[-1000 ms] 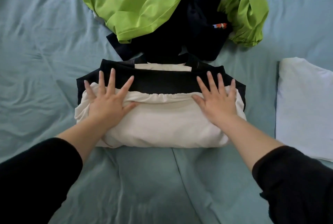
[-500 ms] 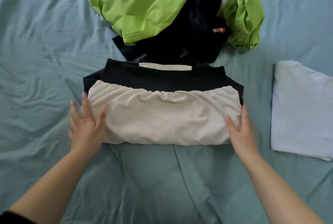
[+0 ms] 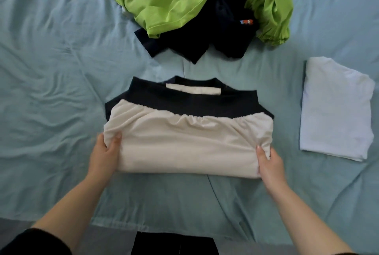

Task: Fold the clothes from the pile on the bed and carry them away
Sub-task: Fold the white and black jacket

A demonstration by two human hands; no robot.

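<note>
The left hand (image 3: 104, 155) and right hand (image 3: 269, 162) are gripping opposite ends of the folded garment (image 3: 188, 144), which is lying crosswise between them near the front edge of the bed (image 3: 51, 90).

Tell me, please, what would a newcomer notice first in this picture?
First comes the folded cream-and-black garment at the centre of the bed, with the left hand and the right hand gripping its near corners. Next is the bright green cloth, draped over dark clothes at the top of the view. A folded white shirt lies apart on the right.
</note>
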